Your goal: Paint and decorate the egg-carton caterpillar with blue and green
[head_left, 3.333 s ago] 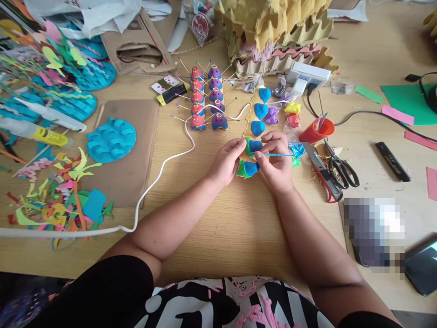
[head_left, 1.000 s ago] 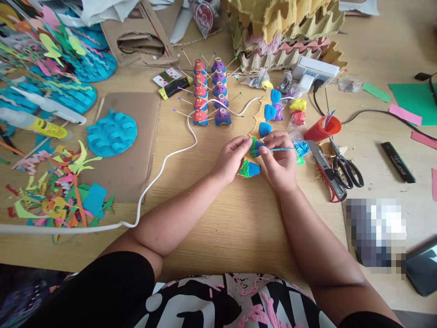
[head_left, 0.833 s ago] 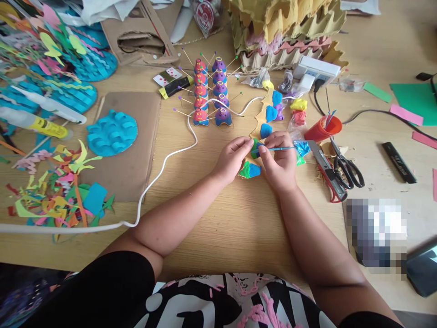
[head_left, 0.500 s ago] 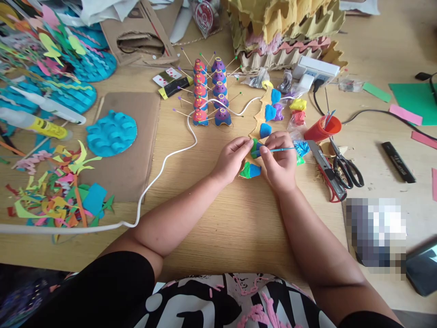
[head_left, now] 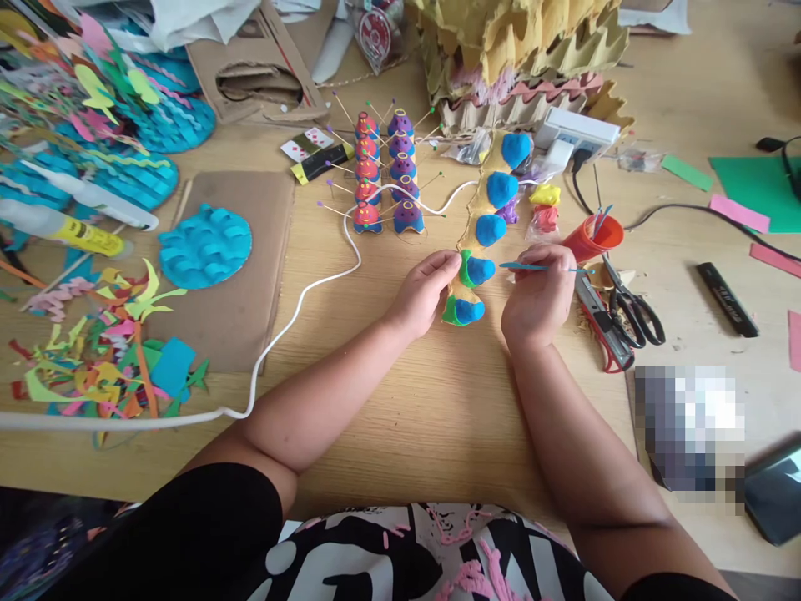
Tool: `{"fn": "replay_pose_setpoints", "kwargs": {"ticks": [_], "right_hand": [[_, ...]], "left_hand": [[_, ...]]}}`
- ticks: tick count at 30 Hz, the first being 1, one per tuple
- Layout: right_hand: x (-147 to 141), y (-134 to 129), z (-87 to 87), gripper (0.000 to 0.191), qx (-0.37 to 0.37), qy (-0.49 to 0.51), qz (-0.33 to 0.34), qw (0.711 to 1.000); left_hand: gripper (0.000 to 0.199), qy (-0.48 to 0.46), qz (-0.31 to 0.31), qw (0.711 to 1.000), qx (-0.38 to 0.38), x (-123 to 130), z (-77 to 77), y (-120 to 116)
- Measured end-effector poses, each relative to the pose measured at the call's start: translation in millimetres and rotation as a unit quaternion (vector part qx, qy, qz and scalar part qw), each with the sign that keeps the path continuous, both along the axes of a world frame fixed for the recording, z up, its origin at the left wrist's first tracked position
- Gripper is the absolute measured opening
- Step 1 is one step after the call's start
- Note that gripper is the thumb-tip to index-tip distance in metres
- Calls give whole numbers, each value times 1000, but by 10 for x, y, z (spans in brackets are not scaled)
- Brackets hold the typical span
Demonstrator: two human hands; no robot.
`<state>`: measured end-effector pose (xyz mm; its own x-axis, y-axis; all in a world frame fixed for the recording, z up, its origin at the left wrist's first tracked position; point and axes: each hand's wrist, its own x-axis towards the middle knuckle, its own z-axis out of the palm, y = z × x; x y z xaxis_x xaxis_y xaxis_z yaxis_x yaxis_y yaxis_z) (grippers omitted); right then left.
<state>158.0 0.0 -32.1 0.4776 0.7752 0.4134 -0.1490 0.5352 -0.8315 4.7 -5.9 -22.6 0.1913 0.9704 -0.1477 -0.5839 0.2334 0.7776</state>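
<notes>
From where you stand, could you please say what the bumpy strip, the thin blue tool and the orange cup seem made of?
Bumpy strip: probably moulded paper pulp, matte, given its rough tan edge; its smooth blue and green patches may be soft clay.
Thin blue tool: likely plastic, evenly coloured; finish unclear.
Orange cup: probably plastic, slightly shiny.

- Egg-carton strip [head_left: 479, 215] marks clock centre.
- Disc [head_left: 204, 246] lies on cardboard [head_left: 241, 334] at 9 o'clock.
- Figurines [head_left: 368, 169] stand at 10.
- Cup [head_left: 591, 242] stands at 3.
- Scissors [head_left: 622, 290] lie at 4.

A craft worktable, shown by paper scraps [head_left: 113, 351], stacked egg cartons [head_left: 519, 58], scissors [head_left: 632, 309] and glue [head_left: 68, 229].
</notes>
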Motion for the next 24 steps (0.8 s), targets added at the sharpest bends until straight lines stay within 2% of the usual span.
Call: {"fn": "replay_pose_setpoints", "kwargs": {"ticks": [3,7,10,13,17,24], "right_hand": [[59,39,-14,40,-15,46,56,997],[90,74,-33,30,-89,103,137,981],[41,64,-19,32,-183,111,196,957],[-28,21,6,42,-255,105,254,927],[-38,-30,25,54,-253,75,325,908],[36,-39,42,58,-227,87,345,907]], "left_hand": [[32,-21,-11,999,-25,-9,64,-2],[35,-24,-21,999,-34,-32,106,15],[39,-12,-28,999,-37,-37,110,34],[41,-12,-44,999,-27,-35,99,40],[43,-7,-72,997,-17,-40,89,25],[55,-14,-120,993,-10,-63,72,29]]}}
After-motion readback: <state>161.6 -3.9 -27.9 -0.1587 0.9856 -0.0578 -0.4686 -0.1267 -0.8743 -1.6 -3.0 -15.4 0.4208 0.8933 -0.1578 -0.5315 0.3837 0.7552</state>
